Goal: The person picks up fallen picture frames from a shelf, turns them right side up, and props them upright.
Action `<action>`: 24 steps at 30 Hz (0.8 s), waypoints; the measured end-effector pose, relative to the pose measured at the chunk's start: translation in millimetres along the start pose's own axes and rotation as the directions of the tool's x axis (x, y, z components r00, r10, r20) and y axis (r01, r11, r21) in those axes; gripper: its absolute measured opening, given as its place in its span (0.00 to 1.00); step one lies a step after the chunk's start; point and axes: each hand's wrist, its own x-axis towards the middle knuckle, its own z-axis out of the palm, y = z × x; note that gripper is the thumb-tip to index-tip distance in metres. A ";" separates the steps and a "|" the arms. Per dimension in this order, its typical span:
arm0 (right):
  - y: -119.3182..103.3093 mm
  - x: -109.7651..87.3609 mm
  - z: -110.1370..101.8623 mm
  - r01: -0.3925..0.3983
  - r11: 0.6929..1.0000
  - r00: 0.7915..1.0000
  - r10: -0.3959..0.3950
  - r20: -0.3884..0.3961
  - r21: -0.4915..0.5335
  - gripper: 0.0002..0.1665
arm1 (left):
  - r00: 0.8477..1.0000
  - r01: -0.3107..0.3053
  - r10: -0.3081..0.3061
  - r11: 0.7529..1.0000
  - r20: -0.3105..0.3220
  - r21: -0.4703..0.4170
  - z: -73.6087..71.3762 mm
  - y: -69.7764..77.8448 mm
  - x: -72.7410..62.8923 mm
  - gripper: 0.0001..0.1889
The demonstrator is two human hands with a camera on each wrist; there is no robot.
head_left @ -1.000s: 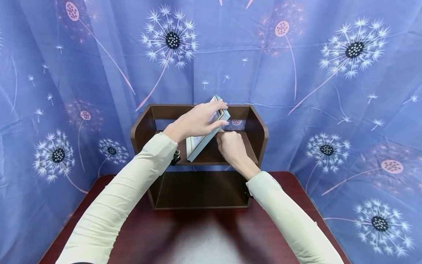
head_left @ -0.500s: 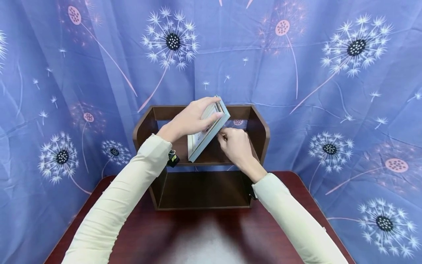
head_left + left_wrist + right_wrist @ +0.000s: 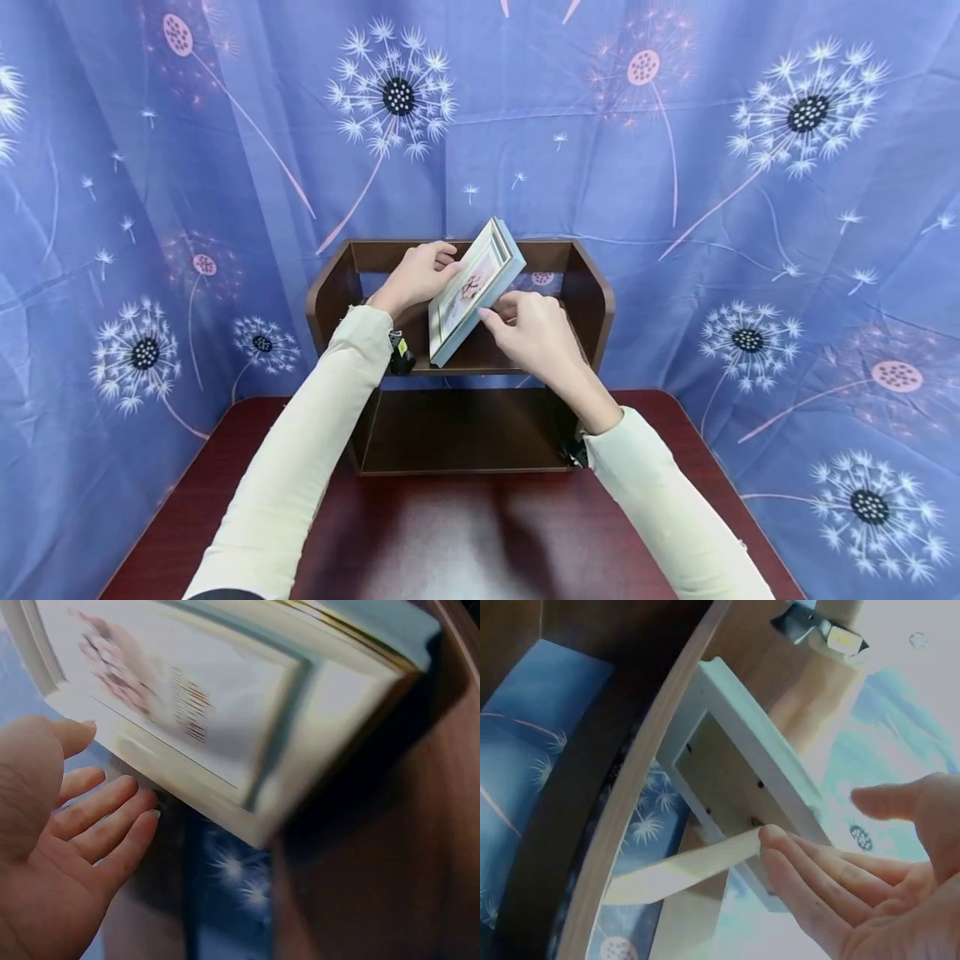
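Observation:
A picture frame (image 3: pixel 477 287) with a pale border and a flower print stands leaning on the upper level of a dark brown shelf (image 3: pixel 596 317). Beside its printed face is my left hand (image 3: pixel 416 275), fingers relaxed; the left wrist view shows a gap between thumb and fingers with nothing in it. Behind the frame, the right wrist view shows its backing and a pale easel leg (image 3: pixel 679 870) swung out from it. The fingertips of my right hand (image 3: pixel 862 892) are right at this leg's hinged end, fingers fairly straight and thumb apart.
The shelf has side walls, a back rail and a lower level (image 3: pixel 465 433). It stands on a reddish-brown table (image 3: pixel 198 508). A blue dandelion-print curtain (image 3: pixel 540 50) hangs behind and at both sides. A small device (image 3: pixel 401 354) is strapped to the left wrist.
My left hand has let go of the picture frame's upper edge and moved left and down. My right hand has drawn back slightly, its thumb lifting away. The frame stays leaning in about the same place.

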 end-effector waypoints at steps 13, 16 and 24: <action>4.6 8.0 20.5 0.032 0.999 0.991 -0.033 -0.133 -0.007 0.29 | 0.999 0.015 -0.016 1.000 -0.045 -0.023 14.4 -12.6 -0.1 0.21; 8.0 9.9 20.1 0.028 1.000 0.988 -0.026 -0.151 0.010 0.27 | 0.999 0.011 -0.012 1.000 -0.050 -0.012 12.3 -14.2 -3.9 0.20; 12.9 12.4 15.5 -0.022 0.999 0.990 0.027 -0.136 0.035 0.20 | 0.997 -0.004 0.006 0.999 -0.073 0.034 6.7 -21.7 -16.5 0.20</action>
